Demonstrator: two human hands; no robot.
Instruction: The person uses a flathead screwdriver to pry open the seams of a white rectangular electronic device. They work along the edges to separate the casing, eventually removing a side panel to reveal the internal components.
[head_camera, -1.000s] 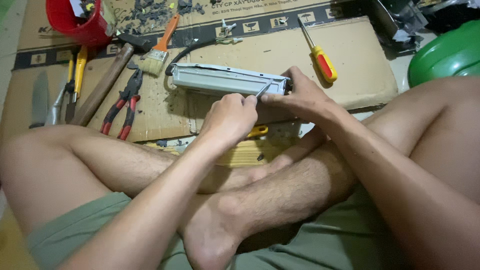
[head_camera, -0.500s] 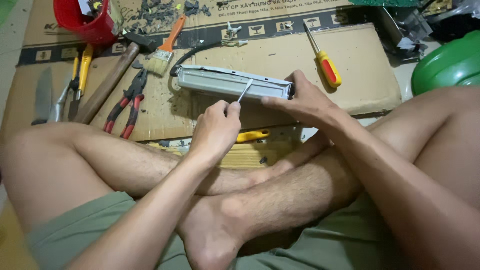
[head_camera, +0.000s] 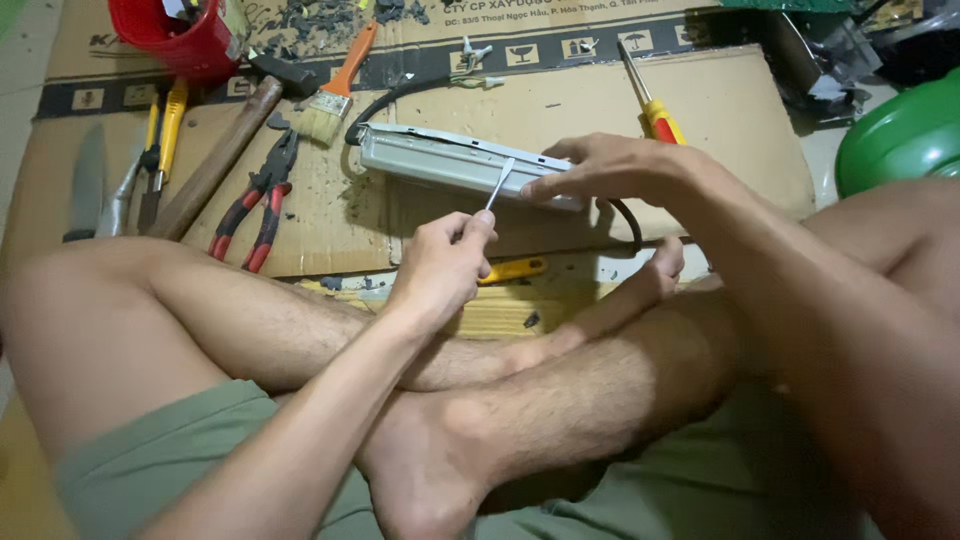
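Progress, judging from the view: grey metal drive casing (head_camera: 455, 163) looks closed, lid on, black cable (head_camera: 400, 95) attached at its left end. Grey debris litters the cardboard sheet (head_camera: 560, 80), so some stripping seems done; opening the casing is what's left.

Left hand (head_camera: 445, 270), centre frame, pinched narrow around a thin metal strip (head_camera: 499, 184). Strip tip touches the casing's near edge, just beside the right fingertips.

Right hand (head_camera: 610, 168), centre-right, flat with fingers spread, pressing down on the casing's right end.

Casing lies just above the left hand, partly under the right one.

Unused: red-yellow screwdriver (head_camera: 650, 100) upper right, red-handled pliers (head_camera: 255, 205), hammer (head_camera: 225, 150) and paintbrush (head_camera: 335, 90) upper left, red bucket (head_camera: 175, 35) top left.
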